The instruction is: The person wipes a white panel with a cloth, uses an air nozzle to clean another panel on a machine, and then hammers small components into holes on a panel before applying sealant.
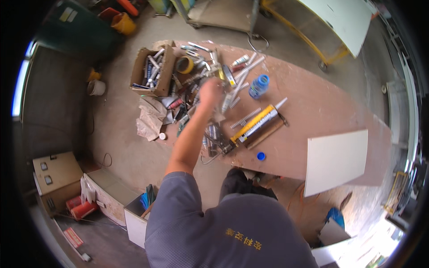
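My left hand [211,93] is over a cluttered pile on a brown tabletop [313,102]. Motion smears its fingers, and the pile beneath is partly hidden. Around it lie several small tubes, a roll of yellow tape [184,64] and ribbed white strips [250,69]. To the right of the hand is a caulking gun [257,124] with a yellow cartridge and a white nozzle. Beside the gun rests a wooden-handled hammer [267,134]. A blue plastic bottle [258,88] stands uncapped farther off, and a blue cap [261,156] lies near the front edge. My right hand is out of the picture.
A cardboard box [167,73] full of tubes stands at the table's left end, above crumpled brown paper [151,118]. A white panel [337,156] overhangs the front right edge. Beyond the table are a yellow-framed cart [308,33] and a flat trolley [223,18].
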`<action>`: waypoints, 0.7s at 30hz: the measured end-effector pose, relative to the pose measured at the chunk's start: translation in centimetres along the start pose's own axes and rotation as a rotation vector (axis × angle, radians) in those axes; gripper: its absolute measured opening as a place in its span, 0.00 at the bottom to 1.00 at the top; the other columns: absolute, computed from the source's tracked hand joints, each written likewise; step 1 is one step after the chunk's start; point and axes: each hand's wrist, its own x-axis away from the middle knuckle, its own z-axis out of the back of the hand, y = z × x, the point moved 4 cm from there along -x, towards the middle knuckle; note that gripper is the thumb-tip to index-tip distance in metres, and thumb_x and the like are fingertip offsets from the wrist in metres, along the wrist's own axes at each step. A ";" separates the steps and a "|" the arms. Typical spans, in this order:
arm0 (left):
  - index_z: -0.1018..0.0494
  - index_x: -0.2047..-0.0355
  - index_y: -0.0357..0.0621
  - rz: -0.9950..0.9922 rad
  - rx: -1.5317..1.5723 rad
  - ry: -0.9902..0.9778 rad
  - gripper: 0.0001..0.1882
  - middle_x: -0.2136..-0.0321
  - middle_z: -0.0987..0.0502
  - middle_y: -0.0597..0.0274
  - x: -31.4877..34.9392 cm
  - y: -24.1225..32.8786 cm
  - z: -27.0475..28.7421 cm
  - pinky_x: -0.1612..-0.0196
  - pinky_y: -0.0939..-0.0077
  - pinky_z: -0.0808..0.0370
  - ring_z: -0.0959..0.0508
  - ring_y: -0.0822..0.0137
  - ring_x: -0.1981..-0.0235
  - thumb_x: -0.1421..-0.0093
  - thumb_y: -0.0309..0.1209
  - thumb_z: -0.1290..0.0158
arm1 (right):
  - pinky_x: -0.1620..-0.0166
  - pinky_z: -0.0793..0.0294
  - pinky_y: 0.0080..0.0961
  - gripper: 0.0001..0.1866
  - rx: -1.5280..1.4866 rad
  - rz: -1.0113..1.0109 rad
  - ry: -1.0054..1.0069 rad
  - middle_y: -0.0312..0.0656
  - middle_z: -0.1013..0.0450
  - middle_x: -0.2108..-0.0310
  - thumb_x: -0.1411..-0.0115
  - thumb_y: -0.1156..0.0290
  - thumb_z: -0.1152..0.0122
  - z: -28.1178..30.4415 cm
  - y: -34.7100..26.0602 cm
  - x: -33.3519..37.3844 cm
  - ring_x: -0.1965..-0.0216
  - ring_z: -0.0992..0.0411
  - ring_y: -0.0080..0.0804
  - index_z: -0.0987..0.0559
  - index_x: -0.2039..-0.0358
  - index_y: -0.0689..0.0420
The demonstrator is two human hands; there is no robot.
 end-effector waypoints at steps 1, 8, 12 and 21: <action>0.16 0.57 0.49 0.005 0.038 0.106 0.10 0.59 0.16 0.49 -0.2 -1.8 1.0 0.53 0.54 0.19 0.16 0.46 0.58 0.38 0.31 0.42 | 0.33 0.34 0.47 0.31 0.007 -0.009 -0.013 0.62 0.32 0.35 0.32 0.58 0.39 0.1 -0.2 0.9 0.33 0.33 0.56 0.29 0.35 0.64; 0.20 0.54 0.43 0.034 0.194 -0.176 0.14 0.60 0.17 0.46 9.2 0.0 0.6 0.55 0.53 0.21 0.17 0.43 0.60 0.39 0.32 0.37 | 0.42 0.23 0.37 0.24 -0.107 -0.045 0.088 0.53 0.16 0.52 0.31 0.57 0.41 -2.5 5.5 1.8 0.47 0.19 0.47 0.17 0.46 0.64; 0.28 0.38 0.44 -0.253 0.072 -0.351 0.35 0.43 0.25 0.45 17.7 6.7 -2.6 0.41 0.52 0.26 0.24 0.43 0.43 0.45 0.34 0.30 | 0.46 0.22 0.38 0.22 -0.207 0.114 0.126 0.51 0.16 0.53 0.30 0.59 0.42 -2.2 -1.1 3.0 0.51 0.18 0.44 0.17 0.46 0.63; 0.37 0.28 0.45 -0.248 0.004 -0.206 0.51 0.48 0.27 0.42 20.4 6.4 -7.5 0.38 0.50 0.29 0.28 0.38 0.45 0.55 0.22 0.33 | 0.57 0.20 0.34 0.21 -0.272 0.092 0.078 0.43 0.17 0.56 0.29 0.59 0.41 0.8 -4.3 0.7 0.59 0.17 0.34 0.19 0.43 0.61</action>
